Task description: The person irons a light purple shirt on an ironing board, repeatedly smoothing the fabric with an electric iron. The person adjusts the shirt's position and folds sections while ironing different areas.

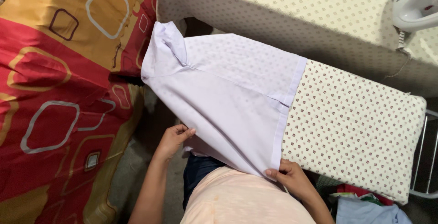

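Pinching the near hem of a pale lilac shirt (pixel 228 101), the right hand (pixel 292 178) has its fingers closed on the cloth at the edge of the dotted ironing board (pixel 356 132). The left hand (pixel 175 137) grips the shirt's other edge with curled fingers, while the garment lies draped over the board's end, collar towards the red and orange patterned bedspread (pixel 59 91). A white steam iron (pixel 417 5) stands well apart on the table.

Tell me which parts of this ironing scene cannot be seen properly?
- Iron, head view: cut off by the top-right edge.
- Ironing board: its left part hidden under the white shirt.
- Left hand: fingertips hidden behind the shirt's edge.
- Right hand: fingers partly tucked under the hem.
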